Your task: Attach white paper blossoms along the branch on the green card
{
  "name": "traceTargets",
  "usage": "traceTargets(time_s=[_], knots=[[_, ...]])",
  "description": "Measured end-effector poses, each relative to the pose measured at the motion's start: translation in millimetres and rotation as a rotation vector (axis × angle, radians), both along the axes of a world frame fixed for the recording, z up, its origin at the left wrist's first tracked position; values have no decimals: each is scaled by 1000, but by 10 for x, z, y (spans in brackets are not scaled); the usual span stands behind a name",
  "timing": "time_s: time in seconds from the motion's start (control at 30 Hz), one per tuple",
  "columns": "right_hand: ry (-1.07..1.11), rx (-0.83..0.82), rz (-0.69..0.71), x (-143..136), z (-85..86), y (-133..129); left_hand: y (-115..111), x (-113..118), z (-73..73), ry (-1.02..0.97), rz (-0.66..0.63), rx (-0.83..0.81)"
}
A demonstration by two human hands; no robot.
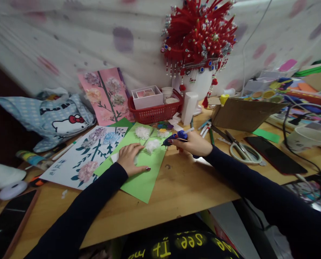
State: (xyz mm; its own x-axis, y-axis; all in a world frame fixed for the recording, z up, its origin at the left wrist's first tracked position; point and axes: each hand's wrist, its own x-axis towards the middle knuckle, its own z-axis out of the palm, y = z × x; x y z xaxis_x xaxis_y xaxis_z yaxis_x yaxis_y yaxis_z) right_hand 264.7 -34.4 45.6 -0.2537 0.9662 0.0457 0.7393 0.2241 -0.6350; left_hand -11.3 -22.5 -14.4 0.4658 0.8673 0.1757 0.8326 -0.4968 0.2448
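Observation:
My right hand [195, 145] is wrapped round a small blue glue gun [181, 135], and a pale glue stick pokes out of its back. The dark nozzle points left, close to a fluffy white flower [152, 146] on light green paper [143, 179]. My left hand [130, 159] lies on that paper, thumb spread away from the fingers, with a white scrap partly beneath it. Farther back on the paper are another white flower [142, 132] and a flower with a yellow centre [163, 133].
A white sheet with flowers [95, 158] lies left, and a pink flower picture [106, 93] leans behind. A red basket [155, 115] stands at the back near a red beaded headdress [200, 36]. Scissors [242, 149], a black phone [275, 154] and a paper cup [307, 139] are right.

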Motion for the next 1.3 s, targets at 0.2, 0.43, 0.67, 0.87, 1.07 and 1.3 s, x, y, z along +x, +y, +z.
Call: traceTargets(time_s=[0.2, 0.43, 0.67, 0.87, 1.07, 1.3], knots=[[-15, 15, 17, 6, -44, 4, 17, -19, -24, -10, -5, 19], [72, -9, 41, 10, -25, -63, 5, -12, -13, 2, -6, 14], [39, -40, 54, 18, -38, -50, 0, -11, -7, 7, -3, 11], [68, -12, 90, 8, -46, -52, -3, -6, -5, 4, -4, 15], [101, -38, 62, 68, -59, -18, -11, 2, 20, 8, 0, -4], [69, -17, 28, 52, -61, -32, -15, -2, 28, 4, -4, -14]])
